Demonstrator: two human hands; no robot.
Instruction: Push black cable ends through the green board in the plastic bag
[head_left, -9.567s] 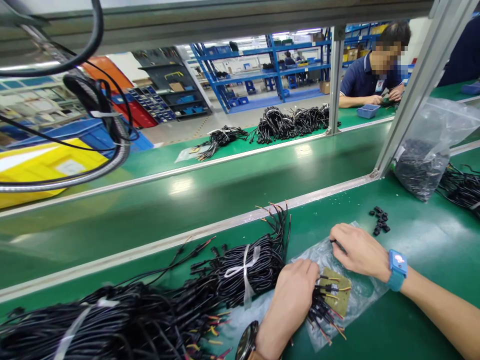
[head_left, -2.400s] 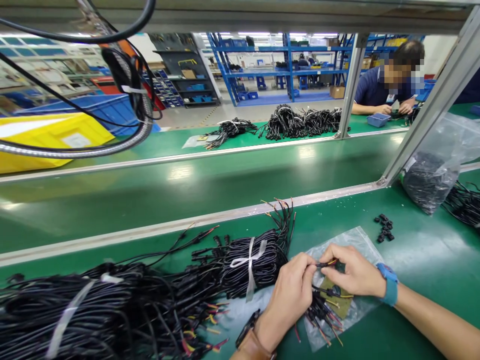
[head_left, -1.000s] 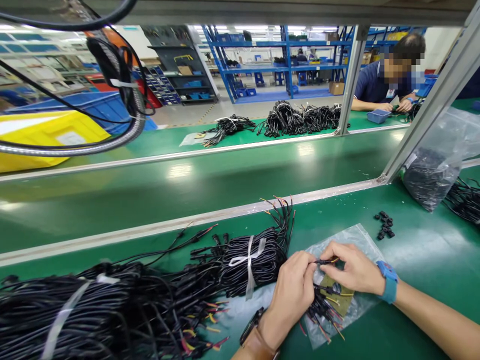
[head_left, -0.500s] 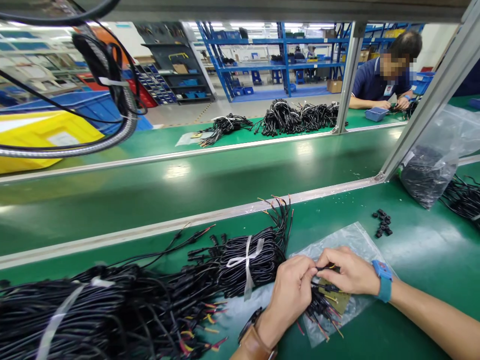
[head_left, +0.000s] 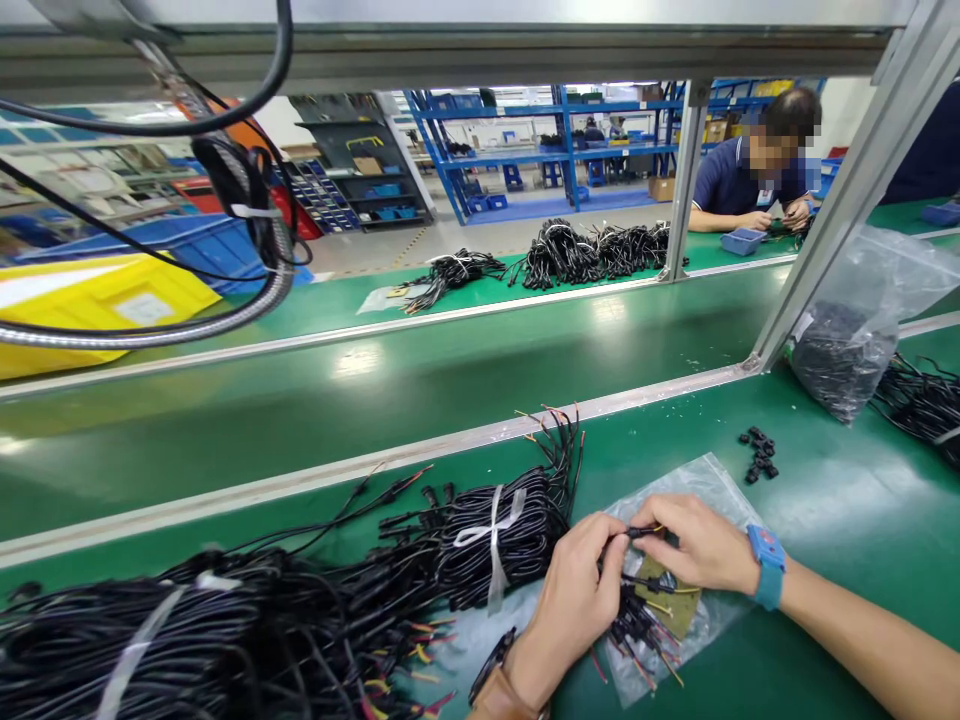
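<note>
Green and glossy, the bench (head_left: 847, 510) spreads under both hands, a heap of black cables (head_left: 187, 640) at its near left. Over a clear plastic bag (head_left: 705, 475), the left hand (head_left: 576, 575) and right hand (head_left: 694, 542) meet, thumbs and fingers clamped on a thin cable (head_left: 639, 533) held nearly level between them. It is black, with a thicker section and yellow showing toward the right; its left end is hidden. Beneath, short leads (head_left: 637, 622) with red and yellow tips lie partly over an olive card (head_left: 684, 612). A coiled bundle (head_left: 536, 510) sits just left; small black parts (head_left: 759, 466) lie beyond the bag. Past a metal rail (head_left: 420, 452) runs a green strip (head_left: 450, 382), then a far bench (head_left: 330, 303) with black bundles (head_left: 559, 255), where a person (head_left: 720, 185) leans near a blue tray (head_left: 742, 243). Blue shelving (head_left: 566, 150) stands behind on grey floor (head_left: 450, 238).
</note>
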